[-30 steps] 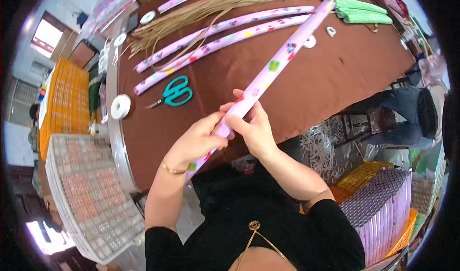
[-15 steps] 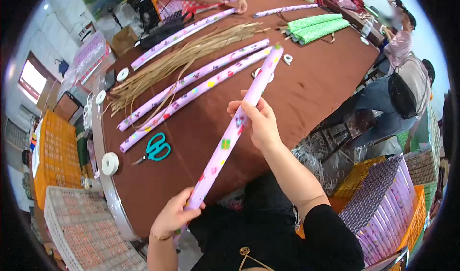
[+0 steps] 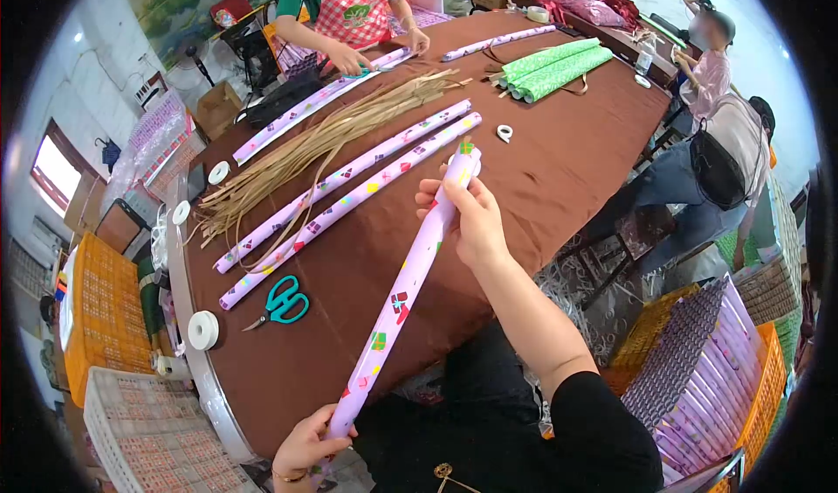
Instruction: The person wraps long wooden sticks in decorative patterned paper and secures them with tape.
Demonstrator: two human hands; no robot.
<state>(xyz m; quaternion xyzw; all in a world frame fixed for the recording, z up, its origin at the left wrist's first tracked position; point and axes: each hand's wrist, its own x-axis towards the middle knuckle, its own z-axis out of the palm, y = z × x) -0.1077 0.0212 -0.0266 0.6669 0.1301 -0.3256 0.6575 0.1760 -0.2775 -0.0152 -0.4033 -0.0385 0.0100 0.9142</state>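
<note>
A long pink patterned roll (image 3: 401, 292) slants across the front of the table, held in both hands. My left hand (image 3: 312, 443) is closed round its lower end, and my right hand (image 3: 463, 209) grips it near the upper end. Two similar pink rolls (image 3: 349, 179) lie side by side on the brown tablecloth (image 3: 524, 179). Teal-handled scissors (image 3: 284, 301) rest left of the held roll, near a white tape roll (image 3: 203, 330). Another small white tape roll (image 3: 504, 133) lies beyond my right hand.
Brown strips (image 3: 332, 135) and green rolls (image 3: 554, 70) lie farther back. Across the table a co-worker in a checked apron (image 3: 353, 9) handles a pink roll and scissors. Orange crates (image 3: 109, 297) stand left; a basket of pink rolls (image 3: 707, 371) stands right. Other people sit at right.
The held roll's upper end has come down and left, and its lower end sits lower, with my left hand. The view has shifted, showing more of the co-worker, whose hands are now farther left.
</note>
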